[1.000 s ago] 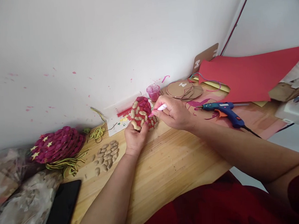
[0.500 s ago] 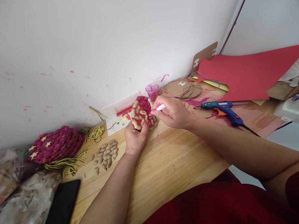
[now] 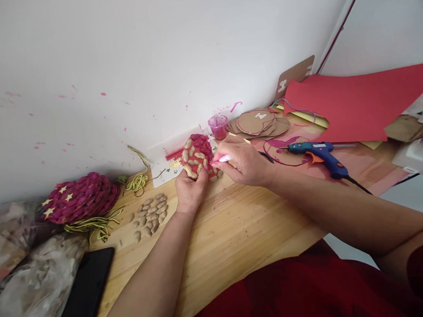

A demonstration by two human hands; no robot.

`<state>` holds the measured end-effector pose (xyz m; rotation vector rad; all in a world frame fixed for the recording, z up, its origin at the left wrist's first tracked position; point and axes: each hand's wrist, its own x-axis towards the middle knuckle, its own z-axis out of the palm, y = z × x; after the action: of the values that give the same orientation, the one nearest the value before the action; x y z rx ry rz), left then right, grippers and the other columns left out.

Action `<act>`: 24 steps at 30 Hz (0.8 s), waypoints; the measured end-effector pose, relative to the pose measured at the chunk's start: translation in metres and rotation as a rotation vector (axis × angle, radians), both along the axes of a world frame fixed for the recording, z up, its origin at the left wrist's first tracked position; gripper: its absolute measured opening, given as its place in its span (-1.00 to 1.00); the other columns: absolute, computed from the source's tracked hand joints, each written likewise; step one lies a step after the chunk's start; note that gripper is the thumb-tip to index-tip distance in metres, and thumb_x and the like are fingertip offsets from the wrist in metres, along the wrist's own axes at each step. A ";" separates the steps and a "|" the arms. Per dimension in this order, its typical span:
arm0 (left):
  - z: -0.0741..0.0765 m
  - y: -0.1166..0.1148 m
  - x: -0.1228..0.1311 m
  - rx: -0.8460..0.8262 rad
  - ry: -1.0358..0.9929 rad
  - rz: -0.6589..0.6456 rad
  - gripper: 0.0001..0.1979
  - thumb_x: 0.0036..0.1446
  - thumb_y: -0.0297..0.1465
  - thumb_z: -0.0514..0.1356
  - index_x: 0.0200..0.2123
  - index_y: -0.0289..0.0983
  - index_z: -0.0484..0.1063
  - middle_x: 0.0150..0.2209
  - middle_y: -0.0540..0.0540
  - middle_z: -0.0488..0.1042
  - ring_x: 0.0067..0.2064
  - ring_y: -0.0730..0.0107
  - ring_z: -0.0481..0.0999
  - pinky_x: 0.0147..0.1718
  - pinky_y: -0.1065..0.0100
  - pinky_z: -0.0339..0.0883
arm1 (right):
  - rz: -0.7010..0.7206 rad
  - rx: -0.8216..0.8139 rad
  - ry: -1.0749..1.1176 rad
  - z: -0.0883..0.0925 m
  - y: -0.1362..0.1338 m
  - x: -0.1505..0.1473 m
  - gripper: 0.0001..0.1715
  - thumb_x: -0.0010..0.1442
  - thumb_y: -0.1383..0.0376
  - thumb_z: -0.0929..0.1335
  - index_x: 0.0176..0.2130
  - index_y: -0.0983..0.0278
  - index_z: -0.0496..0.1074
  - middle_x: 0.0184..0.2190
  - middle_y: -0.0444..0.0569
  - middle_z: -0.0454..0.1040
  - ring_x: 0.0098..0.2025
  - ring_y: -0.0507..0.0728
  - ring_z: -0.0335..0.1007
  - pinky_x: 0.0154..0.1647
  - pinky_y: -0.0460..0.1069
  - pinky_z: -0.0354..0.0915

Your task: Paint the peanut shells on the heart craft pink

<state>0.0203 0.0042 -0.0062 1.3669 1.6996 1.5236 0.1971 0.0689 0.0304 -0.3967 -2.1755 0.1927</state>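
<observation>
My left hand (image 3: 191, 190) grips the near edge of a red disc covered with peanut shells (image 3: 198, 155), tilted up off the table. Shells at its top are magenta; the others are still bare tan. In my right hand (image 3: 245, 164) a white-handled paintbrush (image 3: 224, 158) is pinched, its tip down at the shells on the disc's right side. The bristles are mostly hidden by my fingers. Behind my right hand stands a clear plastic cup of magenta paint (image 3: 218, 126). Loose peanuts (image 3: 152, 213) lie on the table left of my left wrist.
Stacked magenta peanut discs (image 3: 82, 196) with yellow stars and cords sit at left, beside plastic bags (image 3: 44, 281) and a black phone (image 3: 85, 288). Cardboard discs (image 3: 257, 123), a blue glue gun (image 3: 321, 155) and red sheet (image 3: 357, 106) are at right. A wall (image 3: 149, 53) rises behind.
The view has shifted slightly. My right hand has turned a little, bringing the brush lower against the shells on the disc. My left hand keeps its hold.
</observation>
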 end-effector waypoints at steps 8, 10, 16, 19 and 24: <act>-0.003 0.002 -0.002 -0.003 -0.073 -0.032 -0.74 0.00 -0.20 0.34 -0.54 -0.21 0.39 -0.57 0.01 0.45 -0.39 0.31 0.51 -0.37 0.36 0.40 | -0.005 -0.099 0.011 0.002 0.003 0.003 -0.88 0.32 0.27 0.37 -0.30 0.23 0.39 -0.42 -0.07 0.46 -0.29 0.15 0.32 -0.23 0.03 0.19; -0.004 0.002 -0.002 -0.001 -0.082 -0.040 -0.75 0.00 -0.21 0.34 -0.52 -0.22 0.42 -0.54 0.00 0.49 -0.38 0.31 0.52 -0.37 0.36 0.40 | -0.009 -0.112 0.013 0.001 0.004 0.003 -0.88 0.31 0.27 0.38 -0.29 0.23 0.40 -0.42 -0.08 0.47 -0.30 0.14 0.33 -0.23 0.03 0.20; -0.004 0.002 -0.002 -0.014 -0.085 -0.036 -0.77 0.00 -0.20 0.34 -0.44 -0.25 0.50 -0.49 -0.02 0.54 -0.38 0.33 0.53 -0.37 0.37 0.40 | -0.052 -0.083 0.087 0.002 0.006 0.006 -0.86 0.33 0.25 0.38 -0.28 0.24 0.40 -0.37 -0.05 0.51 -0.29 0.14 0.35 -0.22 0.03 0.22; -0.004 0.002 -0.002 -0.025 -0.071 -0.042 -0.75 0.01 -0.18 0.34 -0.47 -0.24 0.48 -0.53 -0.01 0.50 -0.39 0.32 0.53 -0.38 0.37 0.39 | -0.031 -0.094 0.051 0.003 0.006 0.006 -0.85 0.33 0.23 0.39 -0.29 0.24 0.40 -0.40 -0.07 0.49 -0.30 0.14 0.35 -0.21 0.04 0.22; -0.003 0.002 -0.001 -0.010 -0.077 -0.036 -0.75 -0.01 -0.18 0.35 -0.43 -0.26 0.51 -0.51 -0.01 0.52 -0.40 0.33 0.52 -0.38 0.36 0.40 | -0.053 -0.092 0.056 0.004 0.005 0.005 -0.82 0.34 0.20 0.38 -0.29 0.23 0.40 -0.37 -0.05 0.52 -0.26 0.16 0.36 -0.17 0.06 0.22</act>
<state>0.0191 0.0058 -0.0090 1.3094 1.6256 1.5264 0.2024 0.0741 0.0344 -0.4952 -2.1038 0.2724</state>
